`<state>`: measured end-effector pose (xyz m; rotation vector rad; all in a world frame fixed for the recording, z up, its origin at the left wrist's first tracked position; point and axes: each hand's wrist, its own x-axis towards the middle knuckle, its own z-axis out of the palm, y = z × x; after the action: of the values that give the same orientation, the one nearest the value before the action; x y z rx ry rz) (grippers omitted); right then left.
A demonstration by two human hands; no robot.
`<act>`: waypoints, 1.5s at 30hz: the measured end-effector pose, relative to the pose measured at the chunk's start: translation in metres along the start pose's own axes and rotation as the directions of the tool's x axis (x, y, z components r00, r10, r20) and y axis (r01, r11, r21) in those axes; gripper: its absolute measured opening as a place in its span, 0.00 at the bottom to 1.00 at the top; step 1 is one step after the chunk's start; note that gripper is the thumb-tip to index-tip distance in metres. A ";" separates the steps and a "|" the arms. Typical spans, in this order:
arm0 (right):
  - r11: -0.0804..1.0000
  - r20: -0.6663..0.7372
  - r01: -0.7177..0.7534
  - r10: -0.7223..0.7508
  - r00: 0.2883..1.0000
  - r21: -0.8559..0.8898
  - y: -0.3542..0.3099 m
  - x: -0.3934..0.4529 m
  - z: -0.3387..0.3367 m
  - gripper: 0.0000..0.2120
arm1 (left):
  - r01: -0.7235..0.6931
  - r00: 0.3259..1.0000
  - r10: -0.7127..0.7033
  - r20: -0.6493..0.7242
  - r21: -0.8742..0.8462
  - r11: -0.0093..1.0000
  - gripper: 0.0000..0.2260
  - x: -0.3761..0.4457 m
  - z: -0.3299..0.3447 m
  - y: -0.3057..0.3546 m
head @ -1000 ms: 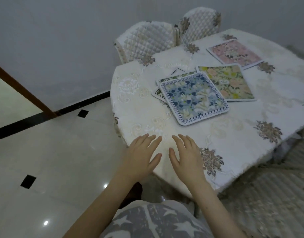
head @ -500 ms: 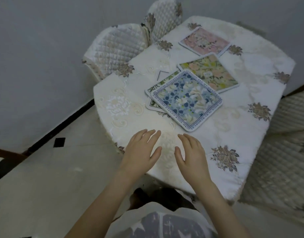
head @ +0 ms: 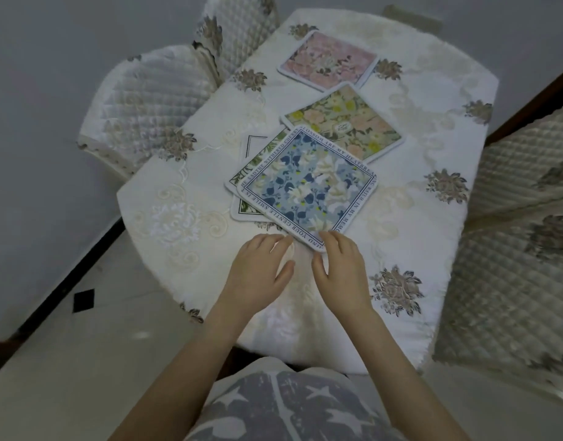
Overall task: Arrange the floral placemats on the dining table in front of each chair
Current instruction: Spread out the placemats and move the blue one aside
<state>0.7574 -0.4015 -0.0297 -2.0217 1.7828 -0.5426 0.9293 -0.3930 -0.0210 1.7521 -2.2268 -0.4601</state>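
Both hands lie flat and unclenched on the table [head: 401,218], grasping nothing: the left hand [head: 257,268] beside the near corner of the blue placemat [head: 308,189], the right hand [head: 343,265] touching that corner, likely to peel it off the stack. The yellow placemat [head: 343,122] and pink placemat [head: 327,60] lie mid-table, not yet before any chair [head: 146,100].
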 end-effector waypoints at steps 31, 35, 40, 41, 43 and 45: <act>0.676 -0.086 -0.724 0.736 0.671 0.139 0.043 0.133 0.085 0.23 | 0.358 0.923 -0.359 0.137 0.027 0.933 0.38 0.220 0.063 -0.142; 0.634 -0.152 -0.706 0.769 0.621 0.315 0.044 0.130 0.080 0.29 | 0.439 0.896 -0.423 0.137 -0.131 0.889 0.28 0.219 0.062 -0.147; 0.561 -0.202 -0.704 0.823 0.531 0.436 0.048 0.121 0.072 0.24 | 0.261 0.965 -0.242 0.099 -0.408 0.875 0.22 0.207 0.058 -0.141; 0.559 -0.205 -0.700 0.824 0.528 0.444 0.050 0.118 0.071 0.23 | 0.239 0.971 -0.229 0.074 -0.397 0.886 0.20 0.204 0.058 -0.137; 0.557 -0.219 -0.688 0.826 0.520 0.466 0.054 0.110 0.067 0.23 | 0.220 0.975 -0.215 0.059 -0.411 0.885 0.17 0.200 0.059 -0.127; 0.567 -0.250 -0.675 0.820 0.514 0.471 0.060 0.103 0.062 0.23 | 0.199 0.979 -0.191 0.064 -0.447 0.872 0.14 0.195 0.060 -0.114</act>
<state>0.7519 -0.5083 -0.1106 -0.7297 2.4123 -0.9555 0.9613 -0.6031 -0.1190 1.7170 -1.7633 -0.9557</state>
